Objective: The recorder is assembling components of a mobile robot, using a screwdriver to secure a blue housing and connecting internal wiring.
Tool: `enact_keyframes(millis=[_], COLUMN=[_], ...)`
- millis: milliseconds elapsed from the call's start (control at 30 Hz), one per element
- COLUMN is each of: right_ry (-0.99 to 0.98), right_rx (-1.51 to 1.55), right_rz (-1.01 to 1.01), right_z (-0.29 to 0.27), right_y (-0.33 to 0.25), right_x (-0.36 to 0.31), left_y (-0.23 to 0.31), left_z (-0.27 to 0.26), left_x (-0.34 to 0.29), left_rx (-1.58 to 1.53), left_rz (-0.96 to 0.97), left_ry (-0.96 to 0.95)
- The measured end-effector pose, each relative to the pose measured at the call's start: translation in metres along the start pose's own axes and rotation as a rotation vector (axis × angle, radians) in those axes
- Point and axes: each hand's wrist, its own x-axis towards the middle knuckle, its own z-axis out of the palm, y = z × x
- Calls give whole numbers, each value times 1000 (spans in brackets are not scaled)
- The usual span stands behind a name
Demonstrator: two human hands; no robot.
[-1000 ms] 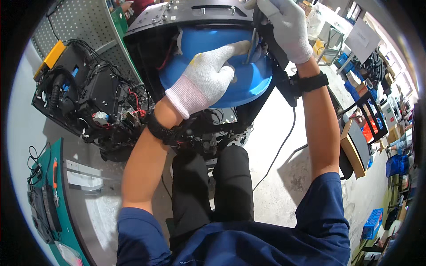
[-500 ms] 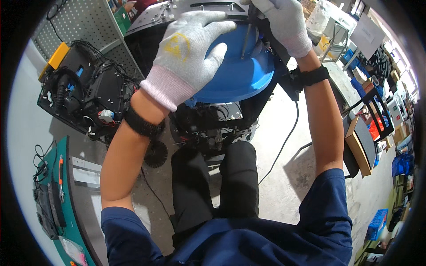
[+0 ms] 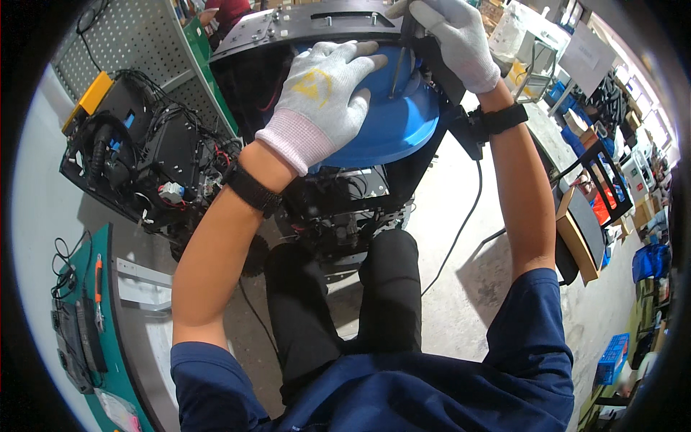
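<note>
Both my hands wear pale grey knit gloves with pinkish cuffs. My left hand (image 3: 325, 92) lies over the upper left of a round blue plastic tub (image 3: 403, 126), its fingers stretched toward the right and the thumb apart. It holds nothing that I can see. At the top, my right hand (image 3: 457, 45) has its fingers curled round a dark upright piece (image 3: 409, 30) beside the machine's black frame. A thin metal rod (image 3: 396, 72) runs down from that piece in front of the tub. What kind of thing it is I cannot make out, and the fingertips partly hide it.
A black panel (image 3: 270, 32) with bolts spans the machine's top. Wiring and metal parts (image 3: 353, 209) sit below the tub, near my knees. At left stand an opened black wired unit (image 3: 144, 144) and a green-topped bench (image 3: 108, 317) with pliers. A chair (image 3: 586, 223) stands right.
My left hand has shifted slightly right and down over the tub. My right hand keeps its grip with little movement. The view has tilted slightly, showing more of the top panel.
</note>
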Motion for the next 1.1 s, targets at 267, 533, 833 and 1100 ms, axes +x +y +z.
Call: enact_keyframes(millis=[267,533,833,1100], right_ry=[-12,-35,-75,-12], right_rx=[-276,-372,-543,-587], right_rz=[-43,-109,-123,-179], right_z=[-1,-13,-27,-17], right_y=[-20,-5,0,-11], right_x=[3,9,21,24], left_y=[1,5,-2,-7], left_z=[-14,-28,-5,19], left_x=[36,71,77,82], left_rx=[-399,-645,-575,-328], left_rz=[-164,-441,-386,-307], left_ry=[108,-269,-195,98])
